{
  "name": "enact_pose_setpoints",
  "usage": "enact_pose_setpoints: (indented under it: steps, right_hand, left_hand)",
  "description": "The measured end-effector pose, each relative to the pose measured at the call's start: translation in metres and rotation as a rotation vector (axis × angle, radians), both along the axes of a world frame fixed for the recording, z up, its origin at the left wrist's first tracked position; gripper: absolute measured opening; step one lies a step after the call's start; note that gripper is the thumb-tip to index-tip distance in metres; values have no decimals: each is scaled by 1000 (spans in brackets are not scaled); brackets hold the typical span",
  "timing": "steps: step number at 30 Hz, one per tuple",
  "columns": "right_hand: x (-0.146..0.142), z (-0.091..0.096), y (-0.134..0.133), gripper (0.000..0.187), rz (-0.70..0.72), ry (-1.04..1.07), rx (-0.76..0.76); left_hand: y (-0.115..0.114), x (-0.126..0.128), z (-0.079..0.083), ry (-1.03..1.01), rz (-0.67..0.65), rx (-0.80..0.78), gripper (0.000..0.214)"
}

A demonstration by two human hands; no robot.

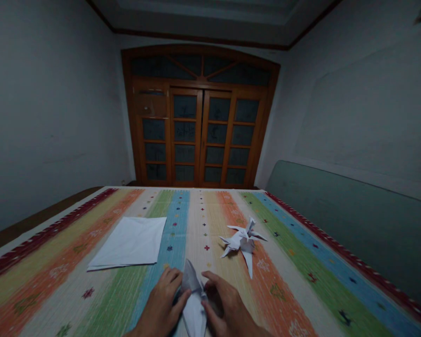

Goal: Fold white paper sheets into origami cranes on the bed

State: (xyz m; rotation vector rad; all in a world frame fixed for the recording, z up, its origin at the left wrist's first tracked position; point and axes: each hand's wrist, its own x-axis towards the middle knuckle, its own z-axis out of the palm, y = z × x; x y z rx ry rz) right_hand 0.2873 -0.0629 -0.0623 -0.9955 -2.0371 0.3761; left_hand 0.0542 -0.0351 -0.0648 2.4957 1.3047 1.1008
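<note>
At bottom centre, the left hand (164, 299) and right hand (228, 304) grip a narrow, pointed, creased white paper piece (194, 311) from either side, over a striped, woven-looking cloth (117, 299) bearing flat, four-cornered white sheets (135, 242) left of centre and a spiky folded-paper cluster (242, 241) right of centre.

Dim, diffuse light, dusky far doors (199, 140), soft shadows under the paper figure (243, 241) at right, grey shading on the folded paper (195, 312) between the hands (162, 298), wide-angle stretching toward the edges
</note>
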Motion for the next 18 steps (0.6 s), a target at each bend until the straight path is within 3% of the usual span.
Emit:
enact_pose_setpoints:
  steps: [7,18]
  right_hand:
    - [4,-3,-2,59,12,-60,-2]
    - [-2,12,-1,64,74,-120,-112]
  left_hand:
    - [-5,2,15,-17,-64,-104,34]
    - [-8,6,33,-57,-119,-231,27]
